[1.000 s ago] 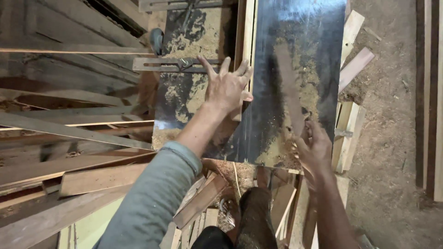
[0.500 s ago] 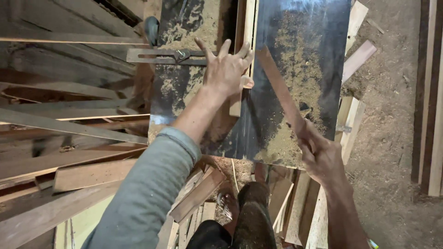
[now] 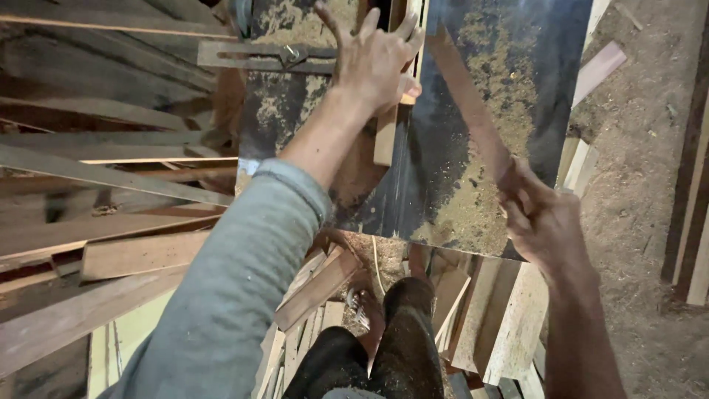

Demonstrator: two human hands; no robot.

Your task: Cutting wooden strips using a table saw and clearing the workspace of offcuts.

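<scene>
Two hands at work over one dark metal bench (image 3: 517,66) dusted with yellow sawdust. Left hand (image 3: 377,63) laid flat on one short wooden block (image 3: 385,133), fingers spread wide apart, palm pressing down, thumb hooked at the block's right edge. Block lying lengthwise along the middle of the bench, beside a narrow slot. Right hand (image 3: 546,222) at the bench's near right edge, grip clamped together round the near end of one long thin reddish strip (image 3: 465,103). Strip slanting away across the sawdust toward the far middle of the bench, far end close to the left hand's fingertips, blurred along its length; touching the bench or held just above it, cannot tell. One grey sleeve (image 3: 236,295) covering the left forearm; right forearm bare. One metal bar (image 3: 258,55) lying crosswise at the bench's far left, a small clip on it. Two dark-trousered legs (image 3: 384,347) below, amid scattered offcuts (image 3: 325,284) on the floor. Many long planks (image 3: 96,177) stacked to the left, too overlapped to count. Dusty ground (image 3: 642,185) to the right.
</scene>
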